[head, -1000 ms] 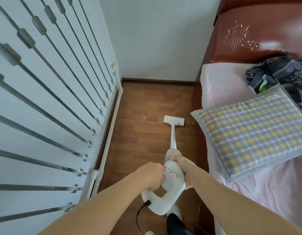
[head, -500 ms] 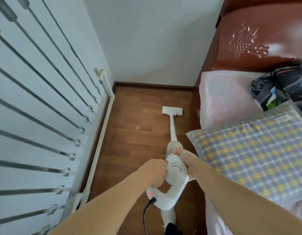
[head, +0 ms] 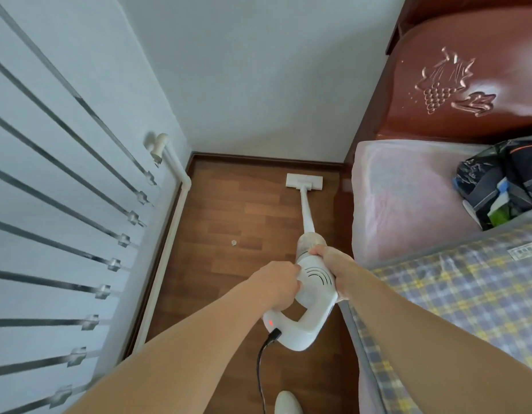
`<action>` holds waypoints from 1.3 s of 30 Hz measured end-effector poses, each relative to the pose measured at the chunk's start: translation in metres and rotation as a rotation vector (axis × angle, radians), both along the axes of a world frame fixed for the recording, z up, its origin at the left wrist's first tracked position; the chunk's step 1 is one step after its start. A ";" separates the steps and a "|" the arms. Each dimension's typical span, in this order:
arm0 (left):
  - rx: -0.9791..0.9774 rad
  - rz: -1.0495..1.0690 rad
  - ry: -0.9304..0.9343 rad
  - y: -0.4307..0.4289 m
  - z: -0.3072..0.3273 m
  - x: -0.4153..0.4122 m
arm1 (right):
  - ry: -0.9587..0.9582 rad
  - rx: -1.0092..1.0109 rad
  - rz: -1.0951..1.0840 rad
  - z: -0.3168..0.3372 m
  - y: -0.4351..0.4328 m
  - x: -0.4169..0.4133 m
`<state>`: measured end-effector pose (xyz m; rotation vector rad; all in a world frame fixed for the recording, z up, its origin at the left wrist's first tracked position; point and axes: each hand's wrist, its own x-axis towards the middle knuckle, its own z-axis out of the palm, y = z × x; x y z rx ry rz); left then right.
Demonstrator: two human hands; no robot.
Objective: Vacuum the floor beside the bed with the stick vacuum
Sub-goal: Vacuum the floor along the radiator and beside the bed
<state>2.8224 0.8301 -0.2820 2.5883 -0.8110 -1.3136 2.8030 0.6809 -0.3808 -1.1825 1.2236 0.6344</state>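
A white stick vacuum [head: 314, 289] stretches away from me over the brown wooden floor [head: 229, 210]. Its flat floor head [head: 304, 181] rests close to the far skirting board, near the bed's corner. My left hand [head: 278, 283] is closed around the left side of the motor body. On the right side, my right hand [head: 333, 265] grips the body by the dust cup. A red light glows on the handle, and a black cord [head: 263, 366] hangs from it. A small pale scrap [head: 234, 242] lies on the floor left of the tube.
The bed [head: 408, 198], with pink sheet and dark red headboard [head: 467, 79], lines the right side. A checked pillow [head: 467, 309] and a dark bundle [head: 503, 186] lie on it. White railing bars [head: 64, 204] and a white pipe [head: 172, 234] line the left. A white slipper toe [head: 287, 403] shows below.
The floor head has slid forward from mid-floor to near the far skirting board. The pale scrap now lies behind the head. Both hands kept their grip.
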 end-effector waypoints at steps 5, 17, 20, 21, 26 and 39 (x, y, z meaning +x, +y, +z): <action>0.000 -0.034 -0.012 -0.019 -0.007 0.008 | 0.003 -0.003 0.007 -0.002 -0.020 0.008; 0.006 -0.049 -0.002 0.011 -0.009 -0.025 | 0.035 -0.020 0.002 -0.004 0.010 -0.029; 0.026 -0.070 -0.012 0.032 -0.001 -0.044 | 0.053 -0.026 0.001 0.003 0.032 -0.048; 0.039 -0.080 -0.022 0.040 0.004 -0.050 | 0.059 -0.027 0.005 0.006 0.040 -0.054; 0.081 -0.103 -0.058 0.087 0.024 -0.080 | 0.046 -0.006 0.053 0.019 0.087 -0.082; 0.176 -0.140 -0.054 0.206 0.054 -0.200 | 0.077 0.027 0.124 0.060 0.213 -0.200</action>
